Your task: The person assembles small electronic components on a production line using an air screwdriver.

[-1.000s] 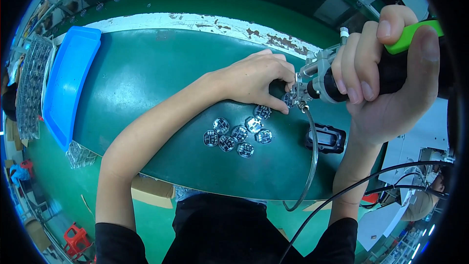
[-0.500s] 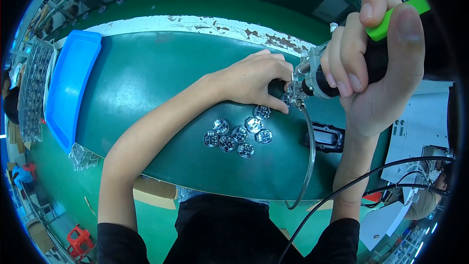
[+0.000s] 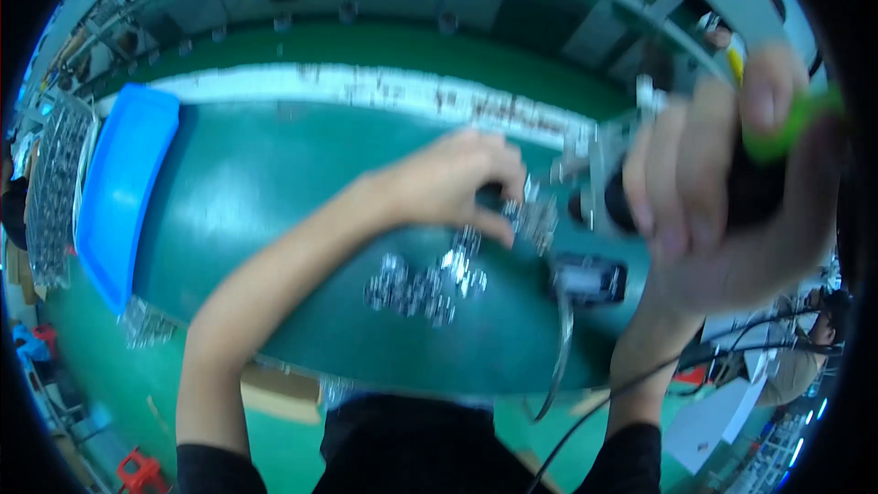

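Motion blurs this moment. My right hand (image 3: 704,210) is wrapped round a black power screwdriver (image 3: 757,187) with a green lever (image 3: 773,139) and a metal nose, held raised at the right. A clear tube (image 3: 564,348) hangs near it. My left hand (image 3: 457,178) lies over the table with thumb and fingers curled at a small metallic part (image 3: 535,220); the smear hides its shape and exactly what the fingers grip. Left of and below that thumb, several small round circuit boards (image 3: 412,291) lie grouped on the green tabletop (image 3: 274,174).
A dark rectangular tray-like block (image 3: 590,279) sits right of the boards. At the far left stands a blue tray (image 3: 123,201) beside stacked clear plastic trays (image 3: 59,192). Black cables (image 3: 658,370) cross my right forearm. Beyond the worn white ledge (image 3: 357,87) runs a green belt (image 3: 366,41).
My right hand has drawn the screwdriver right and down, and its nose has come away from my left hand. The whole view has shifted and blurred; the left hand stays near the boards.
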The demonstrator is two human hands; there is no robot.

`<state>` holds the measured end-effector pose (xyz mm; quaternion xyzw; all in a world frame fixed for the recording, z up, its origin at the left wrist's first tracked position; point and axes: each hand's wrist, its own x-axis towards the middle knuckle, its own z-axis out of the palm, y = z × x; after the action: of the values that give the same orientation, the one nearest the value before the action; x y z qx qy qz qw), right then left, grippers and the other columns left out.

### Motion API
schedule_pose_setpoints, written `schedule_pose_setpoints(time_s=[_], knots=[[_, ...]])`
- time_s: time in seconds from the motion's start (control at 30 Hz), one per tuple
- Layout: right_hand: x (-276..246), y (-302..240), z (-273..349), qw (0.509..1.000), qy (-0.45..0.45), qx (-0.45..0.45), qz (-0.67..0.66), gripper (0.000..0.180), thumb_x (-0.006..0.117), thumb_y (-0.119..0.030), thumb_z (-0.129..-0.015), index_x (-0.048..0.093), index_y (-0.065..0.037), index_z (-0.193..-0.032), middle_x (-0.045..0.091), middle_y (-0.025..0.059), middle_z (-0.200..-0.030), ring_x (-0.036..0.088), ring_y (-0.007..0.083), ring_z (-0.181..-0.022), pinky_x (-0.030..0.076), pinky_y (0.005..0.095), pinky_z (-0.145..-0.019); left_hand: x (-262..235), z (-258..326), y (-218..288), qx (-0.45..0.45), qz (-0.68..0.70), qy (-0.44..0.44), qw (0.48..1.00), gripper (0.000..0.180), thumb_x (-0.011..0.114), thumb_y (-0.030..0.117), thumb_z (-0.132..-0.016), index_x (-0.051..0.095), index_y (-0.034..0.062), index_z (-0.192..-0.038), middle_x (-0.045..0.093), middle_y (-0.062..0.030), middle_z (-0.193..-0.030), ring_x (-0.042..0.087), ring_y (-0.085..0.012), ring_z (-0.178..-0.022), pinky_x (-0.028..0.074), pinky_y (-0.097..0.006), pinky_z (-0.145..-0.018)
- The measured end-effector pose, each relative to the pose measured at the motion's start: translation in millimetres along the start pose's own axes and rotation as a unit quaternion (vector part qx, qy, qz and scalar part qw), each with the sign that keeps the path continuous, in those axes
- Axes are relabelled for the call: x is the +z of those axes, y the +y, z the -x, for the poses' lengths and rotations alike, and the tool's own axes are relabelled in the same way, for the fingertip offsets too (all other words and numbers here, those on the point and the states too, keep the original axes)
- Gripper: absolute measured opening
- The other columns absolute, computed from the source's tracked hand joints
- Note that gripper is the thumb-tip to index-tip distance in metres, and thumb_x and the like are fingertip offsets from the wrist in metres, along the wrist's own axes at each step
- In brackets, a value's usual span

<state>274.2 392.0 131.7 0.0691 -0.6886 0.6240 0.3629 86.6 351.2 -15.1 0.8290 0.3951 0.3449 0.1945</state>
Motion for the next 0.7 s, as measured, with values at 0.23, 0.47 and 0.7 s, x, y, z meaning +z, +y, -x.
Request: schedule_pose_setpoints(time_s=[0.23, 0.47, 0.7], knots=[[-6, -10, -2, 0.999, 0.005, -0.005, 0.05, 0.037, 0.028, -0.039, -0.113, 0.049, -0.009, -0.109, 0.044, -0.0013, -0.059, 0.04, 0.0091, -0.044, 0.039, 0.0237, -0.047, 1, 7, 8, -0.007, 0.028, 0.008, 1.0, 0.044, 0.092, 0.033, -0.069, 0.061, 0.0065, -0.086, 0.06, -0.0046, -0.086, 0.058, -0.0274, -0.089, 0.044, -0.039, -0.083], [12, -5, -3, 0.991, 0.028, 0.027, 0.127, 0.041, 0.031, -0.043, -0.113, 0.051, -0.008, -0.106, 0.04, -0.0026, -0.056, 0.039, 0.0061, -0.043, 0.037, 0.0227, -0.046, 1, 14, 9, -0.031, 0.019, 0.005, 0.999, 0.045, 0.092, 0.034, -0.071, 0.061, 0.0056, -0.087, 0.059, -0.0051, -0.085, 0.057, -0.0264, -0.089, 0.044, -0.039, -0.084], [8, 14, -9, 1.0, 0.007, -0.006, -0.008, 0.042, 0.033, -0.044, -0.112, 0.051, -0.006, -0.105, 0.04, -0.0026, -0.056, 0.039, 0.0056, -0.043, 0.037, 0.0223, -0.046, 2, 13, 10, -0.041, 0.019, 0.0, 0.999, 0.045, 0.091, 0.035, -0.071, 0.062, 0.0049, -0.088, 0.059, -0.0058, -0.085, 0.057, -0.027, -0.089, 0.044, -0.04, -0.085]])
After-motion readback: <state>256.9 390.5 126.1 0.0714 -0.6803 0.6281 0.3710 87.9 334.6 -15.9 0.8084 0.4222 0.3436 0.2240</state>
